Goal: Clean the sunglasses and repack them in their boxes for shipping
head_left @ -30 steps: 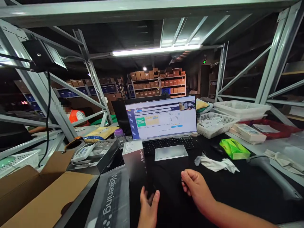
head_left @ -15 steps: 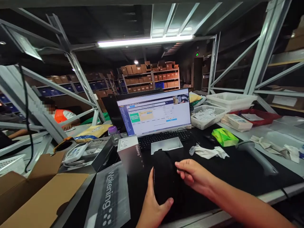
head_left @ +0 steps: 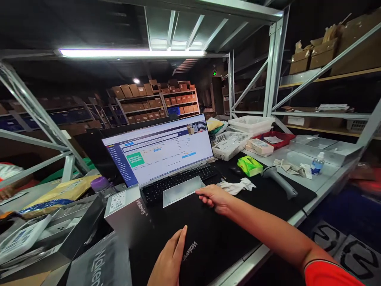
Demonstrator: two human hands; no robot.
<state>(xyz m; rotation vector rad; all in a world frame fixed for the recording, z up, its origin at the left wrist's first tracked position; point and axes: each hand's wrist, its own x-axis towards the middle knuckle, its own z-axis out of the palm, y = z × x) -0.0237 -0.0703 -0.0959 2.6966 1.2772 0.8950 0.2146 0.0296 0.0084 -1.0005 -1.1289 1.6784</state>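
Note:
My left hand (head_left: 168,258) is at the bottom centre, fingers together and closed on a black item with white "Wakening" lettering (head_left: 190,250). The item's outline merges with the black mat, so its kind is hard to make out. My right hand (head_left: 214,198) is closed in a pinch beyond it, near the right end of an open whitish box part (head_left: 182,192). Whatever lies between those fingertips is hidden. A grey Wakening box (head_left: 126,216) stands left of the hands, and a grey plastic bag with the same name (head_left: 99,262) lies in front of it.
Behind the hands are a monitor (head_left: 160,149) and a keyboard (head_left: 157,188). A white cloth (head_left: 238,185), a green packet (head_left: 249,165) and a barcode scanner (head_left: 279,180) lie to the right. White baskets (head_left: 230,145) stand farther back. Metal rack posts (head_left: 275,71) frame the bench.
The view has swung right, so the bench things sit farther left. The black item now shows its lettering. My right hand, still pinched, is now near the whitish box part.

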